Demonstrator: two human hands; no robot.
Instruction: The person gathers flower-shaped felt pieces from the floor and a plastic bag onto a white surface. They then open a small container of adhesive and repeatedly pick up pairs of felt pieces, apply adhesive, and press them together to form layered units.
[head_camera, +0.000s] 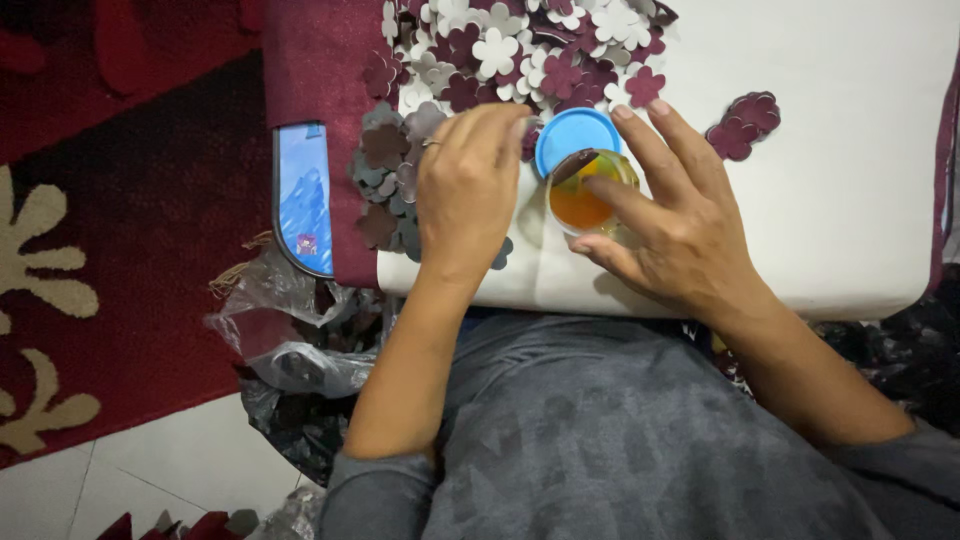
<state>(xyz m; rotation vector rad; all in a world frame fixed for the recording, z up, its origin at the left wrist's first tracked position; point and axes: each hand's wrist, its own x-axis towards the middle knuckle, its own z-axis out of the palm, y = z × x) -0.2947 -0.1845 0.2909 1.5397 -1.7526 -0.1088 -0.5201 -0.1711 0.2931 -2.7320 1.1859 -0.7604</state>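
Glue jar (585, 200) — open, on the white board (850, 200) beside its blue lid (575, 135) — steadied by the loosely curled right hand (680, 230); left hand (465, 190) pinches something unclear, apparently dipping; next, careful withdrawal.

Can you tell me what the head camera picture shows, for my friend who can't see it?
A person's right hand steadies a small clear jar of orange glue beside its blue lid, while the left hand dips something into it. Maroon and white flower cutouts cover the white board.

flower pile (520, 40) cut off at top, left fingertips hidden
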